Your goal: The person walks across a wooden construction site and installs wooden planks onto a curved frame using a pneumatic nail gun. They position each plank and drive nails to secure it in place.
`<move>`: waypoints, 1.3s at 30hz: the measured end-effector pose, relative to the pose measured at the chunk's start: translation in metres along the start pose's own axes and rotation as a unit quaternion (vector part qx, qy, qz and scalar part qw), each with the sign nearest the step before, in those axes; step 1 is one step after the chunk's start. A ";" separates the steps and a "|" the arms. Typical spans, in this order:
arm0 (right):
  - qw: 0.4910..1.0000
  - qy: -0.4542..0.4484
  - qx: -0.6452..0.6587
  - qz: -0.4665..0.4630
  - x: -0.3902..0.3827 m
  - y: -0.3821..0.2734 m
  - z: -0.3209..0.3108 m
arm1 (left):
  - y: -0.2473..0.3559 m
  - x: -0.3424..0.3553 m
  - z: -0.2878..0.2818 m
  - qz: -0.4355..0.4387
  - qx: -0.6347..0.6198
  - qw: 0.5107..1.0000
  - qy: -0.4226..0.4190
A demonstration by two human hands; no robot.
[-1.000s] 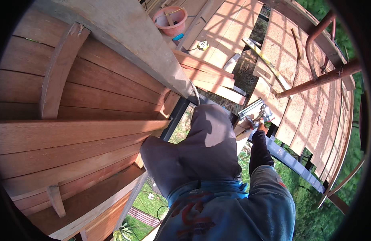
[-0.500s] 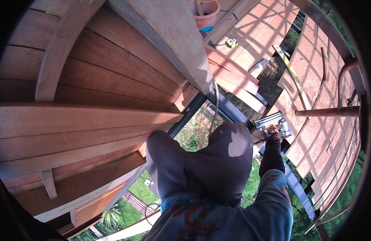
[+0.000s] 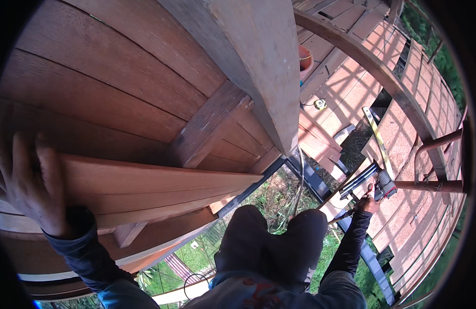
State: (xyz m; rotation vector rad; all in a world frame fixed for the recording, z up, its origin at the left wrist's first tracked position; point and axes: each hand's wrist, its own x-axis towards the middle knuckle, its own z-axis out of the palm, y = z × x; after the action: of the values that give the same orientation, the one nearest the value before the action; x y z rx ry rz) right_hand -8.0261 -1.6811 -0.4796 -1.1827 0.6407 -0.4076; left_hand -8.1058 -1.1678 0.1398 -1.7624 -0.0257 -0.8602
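Left hand: newly in view since the earlier frame, at the left end of the low plank wall; fingers spread and half bent around the top edge; blur leaves any grip undetermined.
Right hand: fingers closed around the handle of the nail gun.
Tool position: tilted, at the near edge of the decking; contact with the boards cannot be told.
Walking surface: brown boards with open gaps, crossed by lattice shadows; yellow level beside a gap, tape measure farther off.
Grey post: between plank wall and decking, partly hiding an orange bucket.
Underside: dark metal beam, grass visible below.
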 end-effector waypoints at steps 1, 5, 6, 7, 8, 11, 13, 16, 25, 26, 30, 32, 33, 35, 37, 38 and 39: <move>0.998 -0.034 0.042 0.029 -0.037 -0.064 0.047 | -0.016 -0.007 -0.011 -0.047 -0.023 0.998 -0.020; 0.973 -0.183 -0.105 -0.089 -0.083 -0.190 0.092 | -0.017 0.005 -0.009 -0.126 -0.141 0.980 -0.054; 0.977 -0.165 -0.112 -0.073 -0.111 -0.230 0.129 | -0.018 0.000 -0.011 -0.130 -0.146 0.978 -0.075; 0.954 -0.262 -0.059 -0.133 -0.145 -0.272 0.156 | -0.027 -0.002 -0.012 -0.133 -0.153 0.975 -0.095; 0.951 -0.300 -0.064 -0.046 -0.160 -0.297 0.167 | -0.026 -0.008 -0.011 -0.125 -0.159 0.974 -0.101; 0.880 -0.455 -0.119 -0.060 -0.208 -0.385 0.226 | -0.032 -0.006 -0.013 -0.111 -0.181 0.969 -0.126; 0.828 -0.518 -0.214 -0.028 -0.240 -0.437 0.256 | -0.031 -0.008 -0.018 -0.094 -0.187 0.964 -0.161; 0.722 -0.628 -0.266 -0.116 -0.277 -0.509 0.296 | -0.031 -0.008 -0.022 -0.083 -0.225 0.947 -0.214; 0.610 -0.724 -0.144 -0.288 -0.385 -0.607 0.375 | -0.026 -0.039 -0.005 0.328 0.260 0.894 -0.161; 0.603 -0.726 -0.139 -0.299 -0.391 -0.612 0.379 | -0.018 -0.041 -0.002 0.331 0.262 0.893 -0.158; 0.582 -0.736 -0.115 -0.326 -0.411 -0.622 0.394 | -0.014 -0.046 0.000 0.156 0.040 0.970 -0.182; 0.581 -0.727 -0.132 -0.340 -0.404 -0.626 0.397 | -0.035 -0.011 -0.025 0.042 -0.206 0.951 -0.225; 0.577 -0.728 -0.121 -0.350 -0.406 -0.631 0.402 | -0.046 -0.004 -0.024 0.011 -0.238 0.945 -0.225; 0.567 -0.735 -0.113 -0.355 -0.409 -0.639 0.401 | -0.059 0.000 -0.036 -0.050 -0.313 0.920 -0.229; 0.549 -0.738 -0.104 -0.379 -0.412 -0.648 0.410 | -0.069 0.000 -0.039 -0.073 -0.315 0.918 -0.232; 0.541 -0.736 -0.103 -0.395 -0.413 -0.650 0.412 | -0.068 -0.002 -0.040 -0.086 -0.320 0.914 -0.233; 0.535 -0.729 -0.104 -0.414 -0.414 -0.650 0.414 | -0.067 -0.003 -0.042 -0.097 -0.327 0.911 -0.233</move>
State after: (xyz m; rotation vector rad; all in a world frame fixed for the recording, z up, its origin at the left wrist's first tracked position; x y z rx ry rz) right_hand -8.0466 -1.3521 0.3305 -1.5292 -1.4699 0.0265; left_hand -8.1586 -1.1765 0.1979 -2.6081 -0.2564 -0.5952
